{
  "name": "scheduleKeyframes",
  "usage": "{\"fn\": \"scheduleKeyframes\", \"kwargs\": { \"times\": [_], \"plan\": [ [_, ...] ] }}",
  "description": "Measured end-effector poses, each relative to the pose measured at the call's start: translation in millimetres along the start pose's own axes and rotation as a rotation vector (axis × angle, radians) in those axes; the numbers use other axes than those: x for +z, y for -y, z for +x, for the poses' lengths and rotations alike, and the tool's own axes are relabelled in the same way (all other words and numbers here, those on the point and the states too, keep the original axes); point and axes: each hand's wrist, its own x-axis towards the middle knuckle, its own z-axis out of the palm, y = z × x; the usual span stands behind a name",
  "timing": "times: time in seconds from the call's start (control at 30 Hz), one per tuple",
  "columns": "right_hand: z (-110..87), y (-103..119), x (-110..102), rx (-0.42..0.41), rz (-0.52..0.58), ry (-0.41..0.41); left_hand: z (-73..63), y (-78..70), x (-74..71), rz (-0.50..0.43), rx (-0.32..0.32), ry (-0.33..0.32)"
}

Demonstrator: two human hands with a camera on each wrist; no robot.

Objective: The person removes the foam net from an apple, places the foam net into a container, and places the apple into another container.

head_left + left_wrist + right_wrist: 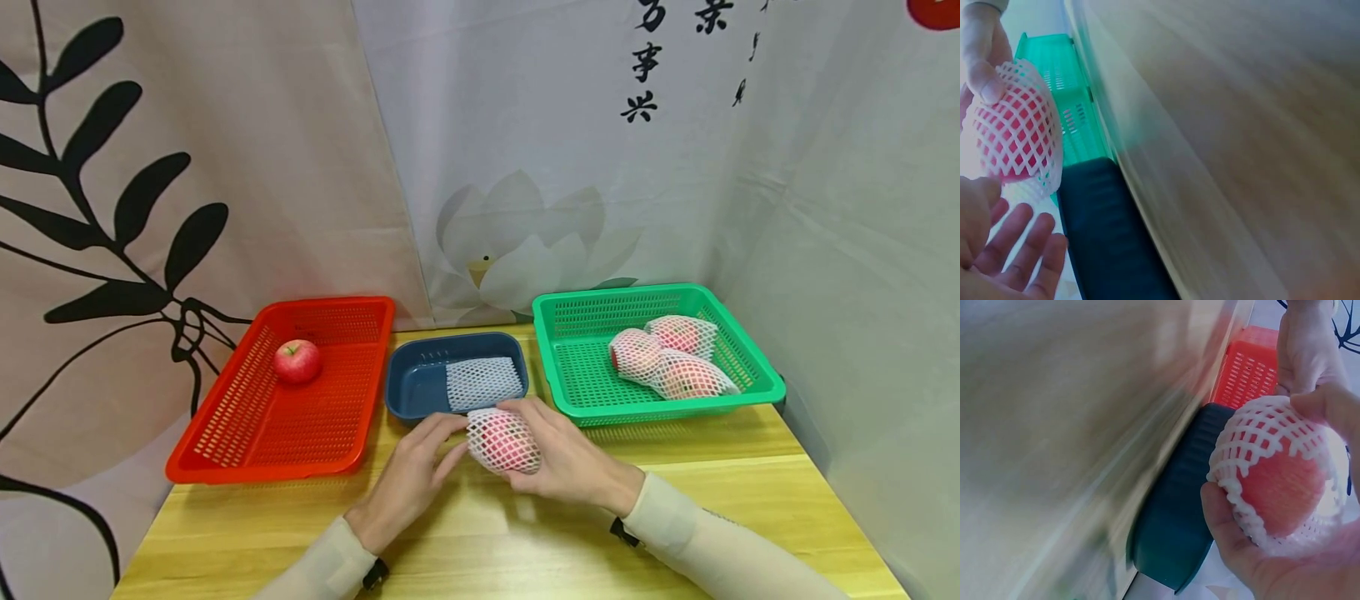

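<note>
Above the front of the table, my right hand [566, 458] grips an apple in a white foam net [504, 442], thumb and fingers curled round its right side. In the right wrist view, red apple skin [1285, 490] shows bare through the sleeve's open end. My left hand [412, 471] is at the left end of the netted apple, fingertips close to the net edge; its fingers [1019, 253] look loosely spread in the left wrist view. Just behind both hands, a dark blue tray [416, 387] holds flat white foam nets [483, 383].
A red basket [322, 433] on the left contains one bare apple [297, 361]. On the right stands a green basket [585, 358] with several netted apples [686, 375] in its right half. All rest on a wooden table [480, 550] against a printed cloth backdrop [300, 167].
</note>
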Motion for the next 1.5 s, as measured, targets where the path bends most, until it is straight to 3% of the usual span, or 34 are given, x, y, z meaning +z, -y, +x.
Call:
{"fn": "scheduleKeyframes", "kwargs": {
  "times": [0.33,0.8,1.03,1.27,1.4,1.43,1.5],
  "plan": [
    [-0.8,-0.5,-0.7,-0.047,0.018,-0.021,5.0,-3.4,0.2,-0.108,0.081,-0.058],
    [-0.7,0.8,-0.4,-0.064,0.017,-0.014,11.5,-9.8,6.4,-0.165,0.146,-0.028],
    [-1.9,4.4,-3.5,-0.027,0.071,0.007,14.2,-16.0,7.0,-0.169,0.135,0.016],
    [-3.0,4.6,-4.8,-0.036,0.071,-0.027,14.9,-22.0,2.0,-0.187,0.079,0.111],
    [-3.4,4.7,-6.5,-0.034,0.090,-0.015,14.9,-19.0,3.9,-0.197,0.117,0.079],
    [-3.2,5.0,-7.0,-0.032,0.099,-0.008,12.4,-8.1,14.9,-0.212,0.148,0.049],
    [-2.6,5.6,-8.0,-0.026,0.120,0.008,11.8,-5.4,17.1,-0.210,0.173,0.012]
  ]
}}
